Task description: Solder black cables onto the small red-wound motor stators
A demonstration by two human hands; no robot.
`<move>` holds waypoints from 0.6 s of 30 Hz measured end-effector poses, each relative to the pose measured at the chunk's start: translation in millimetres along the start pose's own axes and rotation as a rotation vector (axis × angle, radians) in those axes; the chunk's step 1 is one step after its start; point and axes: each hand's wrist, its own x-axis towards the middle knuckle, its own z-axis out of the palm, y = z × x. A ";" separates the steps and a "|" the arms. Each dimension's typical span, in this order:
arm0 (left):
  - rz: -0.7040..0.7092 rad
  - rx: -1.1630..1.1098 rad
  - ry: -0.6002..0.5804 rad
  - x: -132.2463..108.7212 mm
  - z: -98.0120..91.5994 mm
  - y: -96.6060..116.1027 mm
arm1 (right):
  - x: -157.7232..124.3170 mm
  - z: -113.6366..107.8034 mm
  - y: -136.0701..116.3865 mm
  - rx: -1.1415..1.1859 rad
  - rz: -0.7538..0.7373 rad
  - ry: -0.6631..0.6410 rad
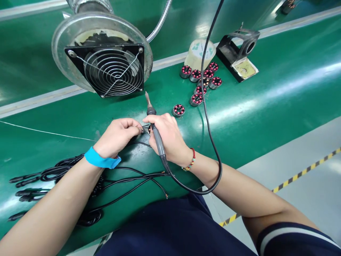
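Observation:
My right hand [167, 137] is closed around a soldering iron [155, 128], whose tip points up and away toward the fan. Its black cord [210, 135] loops round my right forearm and runs up out of view. My left hand [117, 137], with a blue wrist strap [101, 160], pinches thin black wires [145, 126] between its fingertips. Both hands meet over a small part at the fingertips, mostly hidden. One coil ring [178, 110] lies just beyond my right hand.
A fume-extraction fan [112, 69] in a metal hood stands behind the hands. Several red coil rings [204, 80] lie by a tape roll [199, 53] and an iron stand [238, 53]. Black cables [61, 177] bundle at left on the green belt [279, 99]. Floor lies at right.

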 end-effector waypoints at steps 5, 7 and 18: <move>0.001 -0.023 -0.015 -0.5 -0.7 -0.2 | 0.3 -0.6 0.2 0.010 0.014 -0.015; -0.006 -0.030 -0.026 -0.7 -1.5 -1.0 | 0.3 -1.1 0.6 0.014 0.018 -0.014; 0.033 0.090 -0.073 -0.3 -2.4 -3.3 | 0.6 -2.3 2.5 0.051 0.019 -0.026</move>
